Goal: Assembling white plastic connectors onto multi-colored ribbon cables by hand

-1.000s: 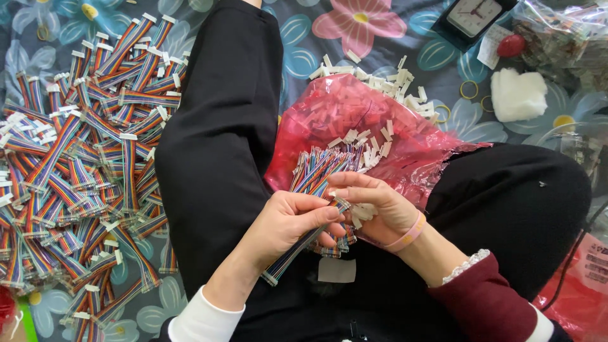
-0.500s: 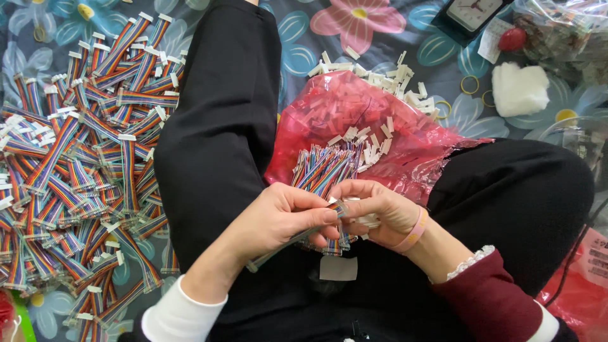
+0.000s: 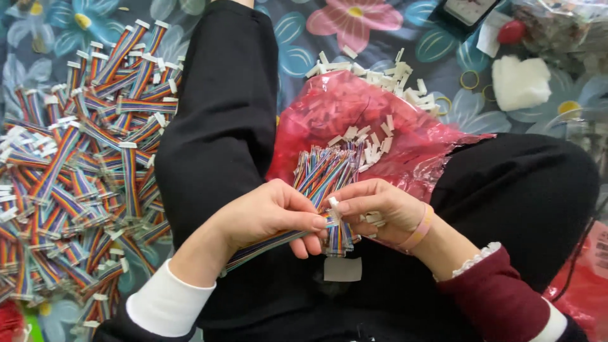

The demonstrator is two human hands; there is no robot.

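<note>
Where spilling open, red bag (image 3: 354,120) of connectors (image 3: 373,142)

Just above our right hand (image 3: 380,212) lay a crumpled red plastic bag (image 3: 354,120). A small white rectangular label (image 3: 342,269) sat directly below it, and a dark-framed screen (image 3: 465,12) lay far above, at the top edge.

Rainbow ribbon cable (image 3: 266,244): flat, multicoloured, lying diagonally above the lap, upper end pinched at a small white connector (image 3: 333,202); bundle of like cables (image 3: 326,174) fanned upright just beside it.
</note>
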